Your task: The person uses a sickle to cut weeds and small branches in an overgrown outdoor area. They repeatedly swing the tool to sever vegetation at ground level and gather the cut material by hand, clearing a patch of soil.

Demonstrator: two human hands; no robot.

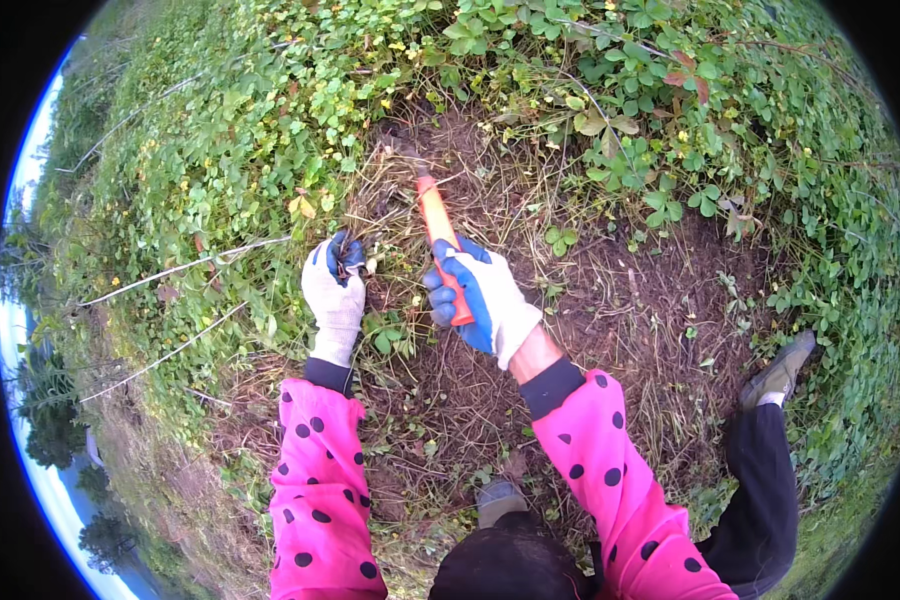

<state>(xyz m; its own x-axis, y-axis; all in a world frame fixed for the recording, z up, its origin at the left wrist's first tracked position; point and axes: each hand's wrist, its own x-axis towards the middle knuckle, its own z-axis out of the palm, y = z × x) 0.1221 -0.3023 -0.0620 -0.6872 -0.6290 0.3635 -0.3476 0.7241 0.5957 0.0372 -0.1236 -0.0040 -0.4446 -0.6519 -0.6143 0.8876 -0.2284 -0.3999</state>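
My right hand (pixel 472 300), in a white glove with a blue coated palm, is closed round the orange handle (pixel 435 210) of a hand tool. The tool's metal part runs up from the handle into dry stems and soil, so its shape is hidden. To the left, my left hand (pixel 335 274), in a matching glove, has its fingers curled on a small bunch of dark, dry stems (pixel 346 255). Loose straw-coloured stems (pixel 379 187) lie just above it, between the hand and the tool's upper end.
Low leafy plants (pixel 247 150) grow thickly above and to both sides. Bare brown soil (pixel 600 300) with dead stems spreads right of my hands. Long thin dry stalks (pixel 187 268) lie at the left. One shoe (pixel 780 371) rests at the right, the other (pixel 501 501) below my hands.
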